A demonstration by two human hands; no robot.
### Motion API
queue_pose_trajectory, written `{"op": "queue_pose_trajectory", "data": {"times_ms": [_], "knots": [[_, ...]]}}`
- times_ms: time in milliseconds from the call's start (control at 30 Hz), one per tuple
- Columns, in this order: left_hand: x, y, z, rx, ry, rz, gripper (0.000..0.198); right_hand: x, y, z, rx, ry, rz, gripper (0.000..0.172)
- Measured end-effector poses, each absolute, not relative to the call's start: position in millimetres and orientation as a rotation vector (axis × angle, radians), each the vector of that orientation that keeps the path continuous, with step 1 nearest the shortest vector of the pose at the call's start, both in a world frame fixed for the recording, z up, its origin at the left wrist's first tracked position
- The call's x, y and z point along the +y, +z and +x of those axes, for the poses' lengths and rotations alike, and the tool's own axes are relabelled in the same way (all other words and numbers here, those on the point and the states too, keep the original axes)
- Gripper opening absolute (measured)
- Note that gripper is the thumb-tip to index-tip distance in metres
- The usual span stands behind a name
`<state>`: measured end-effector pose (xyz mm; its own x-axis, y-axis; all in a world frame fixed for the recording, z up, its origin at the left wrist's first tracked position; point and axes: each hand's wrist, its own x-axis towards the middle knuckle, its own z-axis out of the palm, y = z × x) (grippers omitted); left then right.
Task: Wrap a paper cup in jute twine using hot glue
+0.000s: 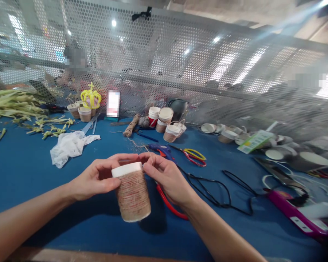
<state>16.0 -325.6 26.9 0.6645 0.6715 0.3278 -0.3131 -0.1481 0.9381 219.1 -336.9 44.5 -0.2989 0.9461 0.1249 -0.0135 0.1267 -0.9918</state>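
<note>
A paper cup [133, 196] wrapped in rows of brown twine, with a bare white band at its upper edge, is held tilted above the blue table. My left hand [98, 176] is closed on it, thumb against the side below the white band and fingers behind. At the cup's upper right edge my right hand [166, 174] is closed, pinching a thin strand of twine [151, 159]. That strand appears to run back to a twine bundle [131, 125]. Partly hidden by my right wrist lies a red-handled tool [171, 205]. Just beyond the hands is a blue glue gun [161, 150].
Scissors [194, 154] with yellow and red handles and a black cable [210, 189] lie to the right, near a purple power strip [297, 211]. Twine-wrapped cups [171, 133] stand behind. White cloth [68, 145] lies left. A perforated metal screen [164, 62] borders the back.
</note>
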Motion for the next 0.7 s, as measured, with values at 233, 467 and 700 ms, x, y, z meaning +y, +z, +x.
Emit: {"op": "queue_pose_trajectory", "data": {"times_ms": [233,467,700], "knots": [[-328.0,23.5,15.7,0.316,0.874,1.382,0.016,-334.5,44.1,223.7,-1.459,1.491,-0.845,0.023],[-320.8,27.2,13.5,0.4,0.792,1.515,0.01,-334.8,51.2,227.5,-1.501,1.447,-0.882,0.023],[-296.9,24.0,8.3,0.682,1.235,1.168,0.02,-329.9,53.8,231.8,-1.678,1.194,-1.036,0.024]]}}
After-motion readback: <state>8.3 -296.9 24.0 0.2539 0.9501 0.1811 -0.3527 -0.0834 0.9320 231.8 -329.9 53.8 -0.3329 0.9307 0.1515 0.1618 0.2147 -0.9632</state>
